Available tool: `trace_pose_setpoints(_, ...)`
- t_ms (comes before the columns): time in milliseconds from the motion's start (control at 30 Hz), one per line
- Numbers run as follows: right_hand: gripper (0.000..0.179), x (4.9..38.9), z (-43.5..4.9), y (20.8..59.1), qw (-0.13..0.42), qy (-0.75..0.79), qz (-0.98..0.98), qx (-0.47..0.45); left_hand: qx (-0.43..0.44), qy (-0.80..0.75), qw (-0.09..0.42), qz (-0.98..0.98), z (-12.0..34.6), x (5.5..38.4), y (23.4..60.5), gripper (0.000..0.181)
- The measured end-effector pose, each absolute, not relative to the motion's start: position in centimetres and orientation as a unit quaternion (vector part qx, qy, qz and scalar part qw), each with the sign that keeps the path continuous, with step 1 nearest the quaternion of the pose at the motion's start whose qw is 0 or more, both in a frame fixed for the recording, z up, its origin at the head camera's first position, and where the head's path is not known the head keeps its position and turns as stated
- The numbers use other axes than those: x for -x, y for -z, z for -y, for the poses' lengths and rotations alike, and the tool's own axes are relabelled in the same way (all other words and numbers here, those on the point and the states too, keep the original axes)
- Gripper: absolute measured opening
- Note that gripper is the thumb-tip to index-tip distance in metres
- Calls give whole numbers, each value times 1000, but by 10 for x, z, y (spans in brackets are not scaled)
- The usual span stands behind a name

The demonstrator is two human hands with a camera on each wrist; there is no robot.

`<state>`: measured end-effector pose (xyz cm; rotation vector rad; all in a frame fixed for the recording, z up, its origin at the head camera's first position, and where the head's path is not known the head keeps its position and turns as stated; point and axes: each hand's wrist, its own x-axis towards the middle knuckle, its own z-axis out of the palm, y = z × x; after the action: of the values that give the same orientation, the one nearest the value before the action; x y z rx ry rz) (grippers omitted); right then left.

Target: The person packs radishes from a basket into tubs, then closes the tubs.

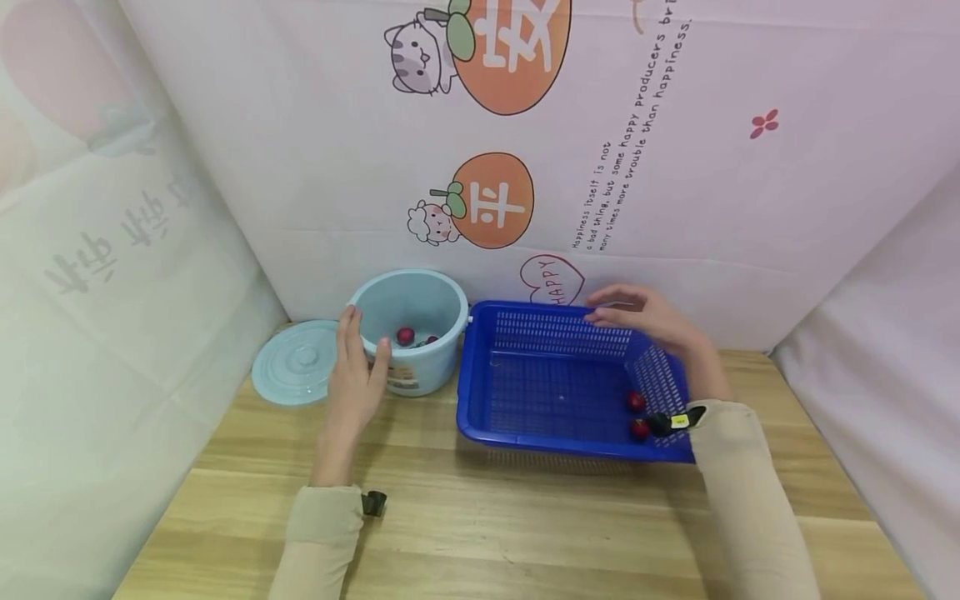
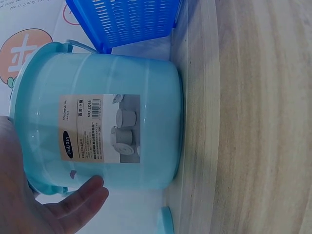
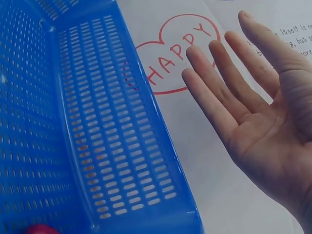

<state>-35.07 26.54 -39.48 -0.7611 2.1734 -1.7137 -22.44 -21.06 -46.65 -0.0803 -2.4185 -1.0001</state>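
Note:
My left hand [image 1: 356,375] is at the left side of a light blue bucket [image 1: 431,375], fingers extended along its rim and thumb in front. In the left wrist view the labelled bucket wall [image 2: 161,122] fills the middle, with two fingertips close to it. Inside the bucket lie small dark red round fruits [image 1: 406,336]. Above the back right rim of a blue perforated basket [image 1: 555,400], my right hand [image 1: 645,315] hovers with its fingers extended and nothing held. Two more red fruits [image 1: 636,402] lie at the basket's right end. The right wrist view shows the palm beside the basket wall.
A light blue lid [image 1: 296,364] lies on the wooden table [image 1: 480,525] left of the bucket, against the left-hand curtain. A white printed sheet [image 1: 315,150] rises right behind the bucket and basket. White cloth [image 1: 885,350] closes off the right side.

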Motion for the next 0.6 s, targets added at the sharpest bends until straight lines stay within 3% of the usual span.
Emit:
trace_pose_setpoints(133, 36, 351, -264, 393, 129, 556, -783, 249, 30, 371, 256, 892, 211, 224, 467, 71)
trace_pose_setpoints(333, 35, 350, -257, 381, 123, 374, -871, 293, 32, 370, 264, 890, 210, 225, 469, 71)
trace_pose_setpoints(600, 30, 343, -244, 375, 210, 225, -884, 352, 31, 366, 266, 891, 211, 225, 467, 71)
